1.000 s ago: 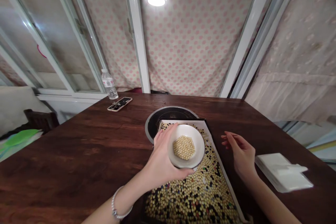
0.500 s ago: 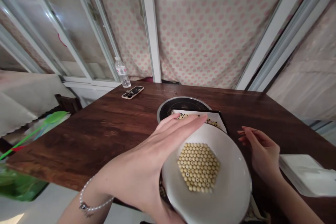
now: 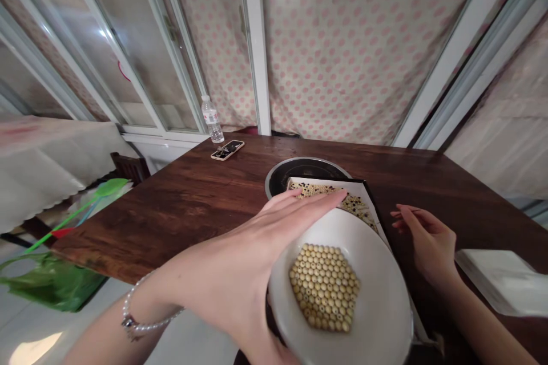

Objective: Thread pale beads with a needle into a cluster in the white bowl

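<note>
My left hand holds a white bowl by its rim, tilted toward me above the near end of a tray. In the bowl lies a tight hexagonal cluster of pale round beans. Only the far end of the white-lined black-edged tray shows past my fingers, with pale and dark beans on it. The bowl hides the rest. My right hand rests beside the tray, pinching a thin stick between its fingertips.
A round black hotplate sits under the tray's far end on a dark wooden table. A phone and a water bottle stand at the far edge. A stack of white tissues lies at right.
The bowl has come up close to my view and tilts more, hiding most of the tray. The view has shifted, and the bean cluster has stayed together.
</note>
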Tool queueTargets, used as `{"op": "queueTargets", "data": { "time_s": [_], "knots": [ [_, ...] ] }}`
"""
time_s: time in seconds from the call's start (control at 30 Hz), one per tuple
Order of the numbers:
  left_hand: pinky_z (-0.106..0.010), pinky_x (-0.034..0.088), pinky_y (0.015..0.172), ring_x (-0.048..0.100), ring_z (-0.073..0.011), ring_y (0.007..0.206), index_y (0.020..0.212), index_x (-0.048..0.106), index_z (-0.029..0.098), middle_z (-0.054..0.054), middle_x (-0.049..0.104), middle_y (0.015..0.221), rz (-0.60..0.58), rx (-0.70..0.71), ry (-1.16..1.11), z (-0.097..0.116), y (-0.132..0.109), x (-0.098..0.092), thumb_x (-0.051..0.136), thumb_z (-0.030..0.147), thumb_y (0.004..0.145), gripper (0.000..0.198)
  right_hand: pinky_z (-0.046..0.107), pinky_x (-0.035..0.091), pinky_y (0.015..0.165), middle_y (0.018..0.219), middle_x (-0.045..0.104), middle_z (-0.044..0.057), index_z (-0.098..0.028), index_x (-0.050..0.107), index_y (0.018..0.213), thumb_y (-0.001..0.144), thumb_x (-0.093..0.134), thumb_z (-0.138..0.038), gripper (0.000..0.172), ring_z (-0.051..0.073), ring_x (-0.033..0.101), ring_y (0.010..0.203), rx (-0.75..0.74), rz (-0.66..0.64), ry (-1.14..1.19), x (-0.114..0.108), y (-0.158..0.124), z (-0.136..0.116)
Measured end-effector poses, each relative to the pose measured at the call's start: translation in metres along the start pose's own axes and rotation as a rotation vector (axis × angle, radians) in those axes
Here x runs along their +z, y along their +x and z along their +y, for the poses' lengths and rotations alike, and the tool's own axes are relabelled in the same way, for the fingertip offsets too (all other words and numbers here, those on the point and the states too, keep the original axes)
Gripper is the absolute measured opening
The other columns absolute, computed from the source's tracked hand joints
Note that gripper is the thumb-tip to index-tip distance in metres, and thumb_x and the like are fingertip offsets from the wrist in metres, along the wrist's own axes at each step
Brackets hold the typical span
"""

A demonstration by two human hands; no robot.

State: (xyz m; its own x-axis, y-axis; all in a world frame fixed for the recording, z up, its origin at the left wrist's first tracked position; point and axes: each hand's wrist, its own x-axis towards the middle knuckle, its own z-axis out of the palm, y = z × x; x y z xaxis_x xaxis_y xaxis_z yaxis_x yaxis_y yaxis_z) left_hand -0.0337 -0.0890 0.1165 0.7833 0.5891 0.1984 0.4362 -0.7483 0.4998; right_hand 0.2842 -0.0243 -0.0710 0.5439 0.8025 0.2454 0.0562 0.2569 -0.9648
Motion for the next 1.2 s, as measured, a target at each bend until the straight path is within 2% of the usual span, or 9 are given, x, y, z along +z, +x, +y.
{"op": "queueTargets", "data": {
  "time_s": [0.13,0.3,0.43,0.5,0.6,0.7,0.87,1.07,1.2],
  "knots": [
    [-0.049,0.012,0.112,0.025,-0.0352,0.133,0.143,0.013,0.021,-0.007,0.024,0.148,-0.137,0.012,-0.090,-0.009,0.000,0.013,0.074,0.045,0.049,0.115,0.022,0.043,0.044,0.072,0.067,0.004,-0.017,0.068,0.084,0.069,0.070,-0.038,0.026,0.011,0.057,0.052,-0.018,0.012,-0.013,0.001,0.000,-0.003],
    [-0.054,0.015,0.110,0.024,-0.0373,0.133,0.143,0.010,0.025,-0.008,0.024,0.147,-0.225,-0.047,-0.241,-0.021,-0.009,0.039,0.076,0.046,0.045,0.120,0.022,0.042,0.045,0.070,0.067,0.005,-0.014,0.068,0.082,0.069,0.069,-0.035,0.025,0.010,0.056,0.050,-0.008,0.027,-0.026,0.002,-0.001,-0.011],
    [-0.057,0.018,0.108,0.024,-0.0382,0.133,0.143,0.007,0.031,-0.006,0.024,0.147,-0.183,-0.129,-0.315,-0.022,-0.013,0.050,0.078,0.041,0.047,0.119,0.023,0.041,0.047,0.071,0.067,0.005,-0.015,0.068,0.082,0.072,0.068,-0.032,0.020,0.009,0.056,0.051,0.013,-0.001,-0.034,0.003,-0.003,-0.017],
    [-0.059,0.016,0.109,0.025,-0.0392,0.132,0.143,0.007,0.031,-0.007,0.024,0.147,-0.143,-0.139,-0.315,-0.020,-0.012,0.053,0.079,0.042,0.047,0.121,0.023,0.041,0.047,0.072,0.066,0.005,-0.015,0.068,0.082,0.072,0.067,-0.031,0.019,0.009,0.056,0.051,0.014,-0.009,-0.039,0.004,-0.005,-0.019],
    [-0.061,0.008,0.110,0.019,-0.0401,0.134,0.143,0.003,0.030,-0.009,0.023,0.147,-0.069,-0.120,-0.226,-0.019,-0.008,0.058,0.080,0.048,0.046,0.125,0.023,0.041,0.047,0.072,0.066,0.005,-0.014,0.068,0.082,0.072,0.067,-0.031,0.019,0.009,0.055,0.051,0.014,-0.015,-0.044,0.005,-0.005,-0.021],
    [-0.059,0.006,0.111,0.016,-0.0391,0.135,0.143,0.001,0.028,-0.010,0.023,0.147,-0.041,-0.093,-0.148,-0.023,-0.006,0.063,0.079,0.052,0.046,0.127,0.023,0.041,0.047,0.072,0.066,0.005,-0.014,0.067,0.081,0.072,0.067,-0.031,0.019,0.009,0.055,0.052,0.019,-0.024,-0.049,0.005,-0.005,-0.021],
    [-0.062,0.002,0.110,0.020,-0.0394,0.134,0.143,0.000,0.028,-0.011,0.022,0.147,-0.026,-0.063,-0.070,-0.042,0.002,0.072,0.079,0.051,0.048,0.126,0.022,0.042,0.047,0.072,0.066,0.004,-0.015,0.067,0.081,0.074,0.066,-0.031,0.018,0.009,0.056,0.052,0.021,-0.026,-0.063,0.005,-0.006,-0.023],
    [-0.062,-0.001,0.109,0.013,-0.0401,0.135,0.142,0.009,0.027,-0.011,0.022,0.147,0.030,-0.127,-0.136,-0.065,0.019,0.078,0.080,0.047,0.047,0.121,0.022,0.043,0.047,0.072,0.067,0.005,-0.015,0.068,0.083,0.074,0.066,-0.032,0.020,0.009,0.056,0.052,0.027,-0.041,-0.076,0.005,-0.005,-0.022],
    [-0.060,0.010,0.110,0.024,-0.0383,0.132,0.140,0.015,0.025,-0.011,0.028,0.145,0.084,-0.175,-0.328,-0.082,0.031,0.084,0.079,0.045,0.051,0.112,0.022,0.044,0.047,0.072,0.067,0.004,-0.016,0.068,0.084,0.073,0.066,-0.034,0.022,0.010,0.056,0.053,0.023,-0.053,-0.074,0.005,-0.004,-0.020]
  ]
}}
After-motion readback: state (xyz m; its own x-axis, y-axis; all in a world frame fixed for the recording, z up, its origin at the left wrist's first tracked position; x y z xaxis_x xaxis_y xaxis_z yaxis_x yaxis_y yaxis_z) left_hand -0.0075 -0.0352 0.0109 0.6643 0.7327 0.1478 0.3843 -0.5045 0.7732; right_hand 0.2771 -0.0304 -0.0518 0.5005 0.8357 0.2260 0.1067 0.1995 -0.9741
